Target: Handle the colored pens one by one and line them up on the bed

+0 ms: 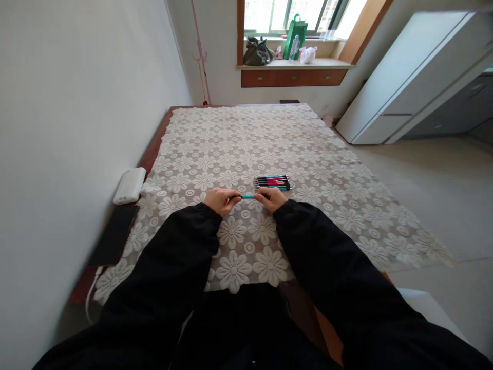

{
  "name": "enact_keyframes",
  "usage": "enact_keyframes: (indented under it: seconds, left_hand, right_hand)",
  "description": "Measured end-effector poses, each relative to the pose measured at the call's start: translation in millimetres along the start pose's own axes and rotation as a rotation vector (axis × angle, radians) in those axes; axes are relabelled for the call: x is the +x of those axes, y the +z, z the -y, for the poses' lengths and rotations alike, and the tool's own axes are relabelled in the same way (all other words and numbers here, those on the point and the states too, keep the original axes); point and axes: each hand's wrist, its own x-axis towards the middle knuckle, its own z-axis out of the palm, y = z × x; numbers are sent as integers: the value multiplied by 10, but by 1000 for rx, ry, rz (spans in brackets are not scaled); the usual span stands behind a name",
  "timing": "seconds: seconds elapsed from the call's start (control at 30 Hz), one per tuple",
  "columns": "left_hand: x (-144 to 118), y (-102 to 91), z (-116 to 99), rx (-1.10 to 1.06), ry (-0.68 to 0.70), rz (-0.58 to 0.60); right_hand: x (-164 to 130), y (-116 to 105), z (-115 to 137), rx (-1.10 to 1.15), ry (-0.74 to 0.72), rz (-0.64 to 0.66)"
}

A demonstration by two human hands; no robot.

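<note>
My left hand point(220, 200) and my right hand point(270, 198) both grip one teal pen point(247, 197), each hand on one end, held level just above the table. The pen's middle shows between the two hands. Just beyond my right hand lies a small row of several pens point(272, 182), red and teal with black tips, side by side on the white lace tablecloth point(246, 154). Black sleeves cover both my arms.
A white power bank point(130, 185) and a dark phone point(114, 235) lie at the table's left edge by the wall. A window sill with a dark bag point(257, 52) and a green bag point(295, 38) is at the far end. A white cabinet point(404, 77) stands right.
</note>
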Motion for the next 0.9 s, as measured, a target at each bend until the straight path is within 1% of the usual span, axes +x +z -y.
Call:
enact_keyframes:
  seconds: [0.23,0.33,0.43,0.5,0.57,0.67,0.73,0.8,0.9]
  left_hand:
    - [3,-53,-29,23,-45,96]
    - [4,-60,-26,-32,-54,129]
    - [4,-53,-20,-128,-61,150]
    - [4,-48,-25,-193,-60,148]
    - [5,-48,-38,-216,-72,124]
    - [6,-50,-62,-156,-88,81]
    - [4,-53,-74,-104,-62,77]
    - [1,-56,-79,-72,-33,85]
    - [-6,-51,-74,-53,-14,105]
  right_hand:
    - [-9,-9,-3,-156,-34,64]
    - [-23,-6,19,-194,-36,76]
    - [-35,-1,30,-221,-74,56]
    - [-39,-3,32,-226,-93,21]
    - [-40,-12,35,-225,-81,-5]
    - [-42,-28,46,-232,-30,8]
    - [-44,-33,56,-238,-6,35]
    - [-46,-27,64,-236,-10,50]
    - [-47,-5,68,-198,-39,34]
